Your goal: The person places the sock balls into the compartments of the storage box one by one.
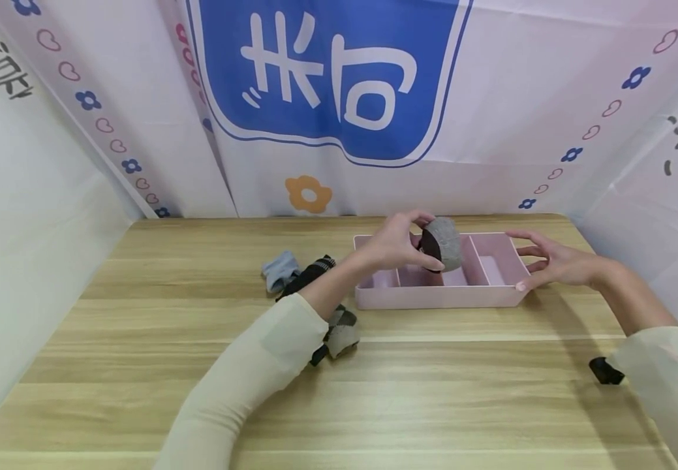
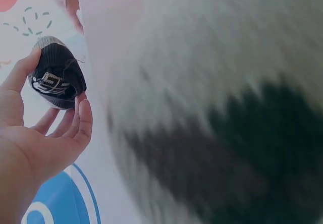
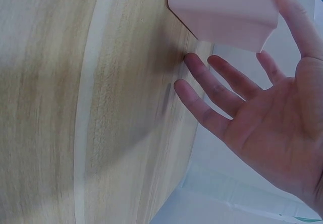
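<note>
In the head view my left hand [image 1: 400, 241] holds a rolled grey and black sock [image 1: 446, 243] above the middle of a pink divided box [image 1: 441, 299]. The left wrist view shows the sock's black ribbed side [image 2: 55, 65] with white lettering, between thumb and fingers. At the box's right end my right hand [image 1: 558, 262] spreads its fingers, the thumb touching the front corner and the index finger by the back one. The right wrist view shows its other fingers [image 3: 214, 90] loosely extended, apart from the box.
Left of the box lie several socks: a light blue one [image 1: 280, 271], a black one with a striped cuff [image 1: 309, 274], and a grey-green patterned one [image 1: 343, 336], partly behind my left forearm. A small black object [image 1: 605, 371] is beside my right sleeve. A printed curtain [image 1: 491, 176] hangs behind the table.
</note>
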Tool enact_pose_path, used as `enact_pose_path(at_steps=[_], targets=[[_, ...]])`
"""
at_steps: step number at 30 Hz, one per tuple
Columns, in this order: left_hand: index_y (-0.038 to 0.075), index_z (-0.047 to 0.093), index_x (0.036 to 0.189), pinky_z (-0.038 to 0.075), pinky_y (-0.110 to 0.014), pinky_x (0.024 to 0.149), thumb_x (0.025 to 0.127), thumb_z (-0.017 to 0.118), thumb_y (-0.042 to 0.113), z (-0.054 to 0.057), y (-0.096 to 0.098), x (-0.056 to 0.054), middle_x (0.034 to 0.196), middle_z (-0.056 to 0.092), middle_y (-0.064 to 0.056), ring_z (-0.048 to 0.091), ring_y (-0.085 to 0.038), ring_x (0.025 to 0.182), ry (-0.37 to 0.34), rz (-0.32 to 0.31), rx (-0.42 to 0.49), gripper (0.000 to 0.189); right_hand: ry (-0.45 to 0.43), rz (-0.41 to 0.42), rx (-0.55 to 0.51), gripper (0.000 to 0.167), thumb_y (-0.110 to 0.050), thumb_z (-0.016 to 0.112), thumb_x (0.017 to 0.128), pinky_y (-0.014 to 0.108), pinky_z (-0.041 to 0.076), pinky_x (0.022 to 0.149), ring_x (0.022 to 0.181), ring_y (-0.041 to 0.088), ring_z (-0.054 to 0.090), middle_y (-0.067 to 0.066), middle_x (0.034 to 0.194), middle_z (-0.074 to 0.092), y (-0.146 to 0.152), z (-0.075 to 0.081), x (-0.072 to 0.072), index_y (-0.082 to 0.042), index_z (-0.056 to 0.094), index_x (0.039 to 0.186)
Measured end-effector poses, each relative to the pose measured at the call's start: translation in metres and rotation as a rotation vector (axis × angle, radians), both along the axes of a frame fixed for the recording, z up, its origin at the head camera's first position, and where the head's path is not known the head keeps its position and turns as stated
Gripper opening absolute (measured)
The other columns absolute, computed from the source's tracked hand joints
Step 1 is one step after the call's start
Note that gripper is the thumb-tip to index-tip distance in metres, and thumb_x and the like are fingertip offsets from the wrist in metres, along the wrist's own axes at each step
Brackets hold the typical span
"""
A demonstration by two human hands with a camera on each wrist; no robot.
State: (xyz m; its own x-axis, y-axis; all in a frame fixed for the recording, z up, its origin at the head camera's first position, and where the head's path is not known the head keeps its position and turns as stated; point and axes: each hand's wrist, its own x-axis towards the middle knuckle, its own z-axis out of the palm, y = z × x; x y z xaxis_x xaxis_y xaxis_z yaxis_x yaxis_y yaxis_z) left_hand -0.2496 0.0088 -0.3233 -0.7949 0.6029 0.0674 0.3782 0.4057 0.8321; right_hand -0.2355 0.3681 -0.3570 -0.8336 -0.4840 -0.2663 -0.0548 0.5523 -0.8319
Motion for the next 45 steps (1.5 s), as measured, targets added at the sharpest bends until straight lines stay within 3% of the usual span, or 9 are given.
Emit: enact_pose_path(at_steps=[6,19,28,32,40,45], targets=[[0.004,0.054,0.144,0.048,-0.019,0.091,0.075,0.095,0.020,-0.003,0.016,-0.002,0.135,0.060,-0.009,0.062,-0.016,0.105,0.050,0.005,-0.033,0.082,-0.002,-0.008,0.008,0.102,-0.002,0.079,0.086,0.027,0.054,0.088,0.132,0.063,0.043,0.042,0.158,0.018,-0.001,0.000,0.000,-0.017,0.013,0.163],[0.002,0.055,0.143,0.048,-0.016,0.087,0.074,0.094,0.016,-0.001,0.041,-0.004,0.130,0.060,-0.009,0.069,-0.016,0.097,0.029,-0.007,0.034,0.080,-0.013,0.007,0.011,0.104,-0.005,0.079,0.087,0.031,0.054,0.089,0.133,0.065,0.042,0.043,0.158,0.017,-0.002,0.003,0.001,-0.013,0.009,0.163],[0.004,0.056,0.142,0.050,-0.015,0.081,0.074,0.095,0.016,-0.001,0.060,-0.004,0.125,0.061,-0.007,0.065,-0.012,0.091,0.012,0.014,0.055,0.079,-0.019,0.015,0.014,0.104,-0.007,0.079,0.088,0.039,0.053,0.093,0.134,0.067,0.038,0.044,0.159,0.013,0.000,0.006,0.002,-0.020,0.010,0.164],[0.005,0.056,0.143,0.048,-0.013,0.081,0.074,0.095,0.018,-0.003,0.074,-0.003,0.128,0.061,-0.006,0.062,-0.012,0.097,0.040,0.037,0.024,0.080,-0.012,0.008,0.034,0.102,-0.008,0.078,0.089,0.034,0.053,0.091,0.135,0.066,0.038,0.042,0.160,0.014,0.000,0.006,0.002,-0.022,0.011,0.164],[0.012,0.055,0.146,0.045,-0.015,0.088,0.075,0.095,0.032,-0.008,0.098,-0.002,0.131,0.063,0.002,0.059,-0.010,0.113,0.110,0.098,-0.094,0.084,-0.031,0.004,0.071,0.106,-0.008,0.077,0.090,0.032,0.054,0.090,0.135,0.065,0.038,0.045,0.157,0.018,-0.001,0.005,-0.001,-0.005,-0.001,0.163],[0.013,0.055,0.146,0.043,-0.012,0.089,0.076,0.093,0.035,-0.014,0.107,0.000,0.132,0.063,0.003,0.057,-0.006,0.112,0.145,0.105,-0.145,0.083,-0.020,-0.007,0.042,0.102,-0.006,0.078,0.089,0.027,0.054,0.089,0.133,0.062,0.043,0.044,0.158,0.019,-0.001,0.004,0.000,-0.007,0.007,0.161]])
